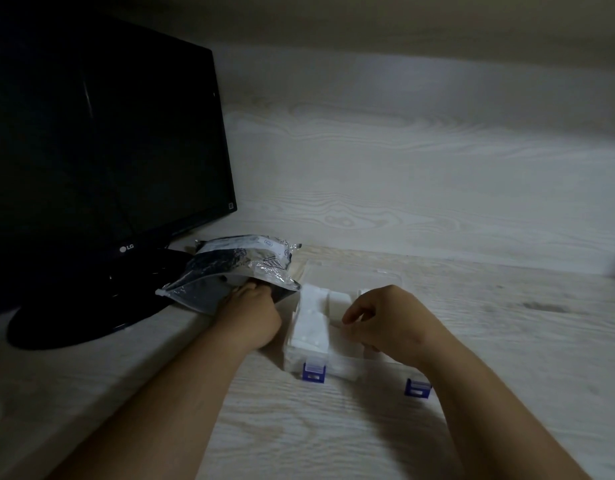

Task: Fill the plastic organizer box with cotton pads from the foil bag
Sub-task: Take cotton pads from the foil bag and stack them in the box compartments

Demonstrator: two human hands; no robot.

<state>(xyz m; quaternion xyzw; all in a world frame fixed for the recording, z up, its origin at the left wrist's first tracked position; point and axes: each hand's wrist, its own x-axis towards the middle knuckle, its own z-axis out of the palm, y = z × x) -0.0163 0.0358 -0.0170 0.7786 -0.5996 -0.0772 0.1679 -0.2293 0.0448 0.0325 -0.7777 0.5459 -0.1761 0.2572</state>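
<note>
step: refill | left hand [250,308] fingers inside foil bag [237,271] mouth beside monitor [98,143], grip hidden | right hand [385,320] loosely curled over organizer box [320,341] on bench [333,427] | left compartment holds cotton pads [311,320] | tip: pinch a flat stack, steady box, fill next compartment

Pale wood-grain desk [333,427]. Black monitor [102,140] at left. Foil bag [237,268] beside its base, left hand [250,315] inside the opening. Clear organizer box [333,367], blue latches [313,373], cotton pads [311,327] in left compartment; right hand [392,320] curled above it.
</note>
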